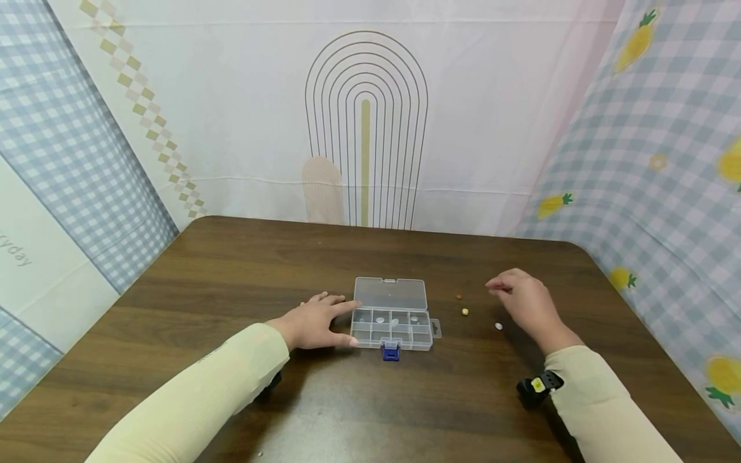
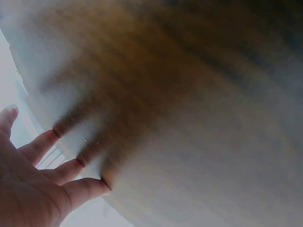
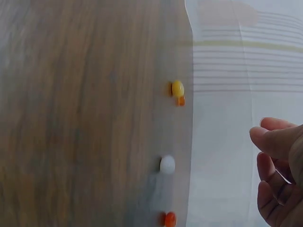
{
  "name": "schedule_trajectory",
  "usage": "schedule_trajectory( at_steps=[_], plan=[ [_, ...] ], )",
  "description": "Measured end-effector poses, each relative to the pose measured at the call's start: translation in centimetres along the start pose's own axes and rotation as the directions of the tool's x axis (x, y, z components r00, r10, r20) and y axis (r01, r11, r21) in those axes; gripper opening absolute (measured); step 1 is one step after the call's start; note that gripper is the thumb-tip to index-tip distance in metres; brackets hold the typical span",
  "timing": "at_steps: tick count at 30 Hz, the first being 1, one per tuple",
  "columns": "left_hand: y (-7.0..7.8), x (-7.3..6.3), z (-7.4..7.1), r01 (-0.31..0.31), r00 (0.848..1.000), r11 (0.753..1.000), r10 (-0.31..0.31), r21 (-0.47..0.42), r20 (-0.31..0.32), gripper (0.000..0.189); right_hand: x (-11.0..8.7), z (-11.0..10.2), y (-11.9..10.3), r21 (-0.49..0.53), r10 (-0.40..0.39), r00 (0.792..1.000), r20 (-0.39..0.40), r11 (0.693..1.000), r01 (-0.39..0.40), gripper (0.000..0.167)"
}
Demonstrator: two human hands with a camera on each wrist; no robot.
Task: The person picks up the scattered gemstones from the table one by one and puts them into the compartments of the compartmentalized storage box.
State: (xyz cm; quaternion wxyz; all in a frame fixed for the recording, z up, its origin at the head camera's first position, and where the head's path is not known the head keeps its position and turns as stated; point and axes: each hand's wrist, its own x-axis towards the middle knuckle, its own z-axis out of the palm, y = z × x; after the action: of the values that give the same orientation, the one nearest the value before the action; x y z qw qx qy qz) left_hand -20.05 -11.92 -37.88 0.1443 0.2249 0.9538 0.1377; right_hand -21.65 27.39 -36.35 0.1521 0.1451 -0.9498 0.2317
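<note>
A clear plastic compartment box (image 1: 365, 335) lies with its lid (image 1: 389, 294) folded back and a blue tab at its front. Several small pale pieces lie in its back compartments. My left hand (image 1: 318, 321) is spread flat, thumb and index finger touching the box's left side; its fingers (image 2: 66, 172) look straight in the left wrist view. My right hand (image 1: 525, 305) hovers with bent fingers near a red bead (image 3: 170, 219). Nothing shows between its thumb and index finger. A yellow bead (image 1: 465, 312), an orange bead (image 1: 459, 297) and a white bead (image 1: 498, 326) lie between box and right hand.
The brown wooden table (image 1: 249, 257) runs back to a white patterned cloth (image 1: 249, 116). Checked cloth hangs at both sides. A clear hanging tab (image 1: 436, 328) sticks out from the box's right side. A tiny speck (image 1: 260, 454) lies near the front.
</note>
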Motion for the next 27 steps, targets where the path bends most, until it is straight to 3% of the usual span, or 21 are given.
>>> schedule_trajectory(
  at_steps=[27],
  plan=[
    [0.0, 0.0, 0.0, 0.002, 1.000, 1.000, -0.002, -0.015, 0.006, 0.079, 1.3, 3.3, -6.2, 0.096, -0.050, 0.996, 0.069, 0.994, 0.044, 0.008]
  ],
)
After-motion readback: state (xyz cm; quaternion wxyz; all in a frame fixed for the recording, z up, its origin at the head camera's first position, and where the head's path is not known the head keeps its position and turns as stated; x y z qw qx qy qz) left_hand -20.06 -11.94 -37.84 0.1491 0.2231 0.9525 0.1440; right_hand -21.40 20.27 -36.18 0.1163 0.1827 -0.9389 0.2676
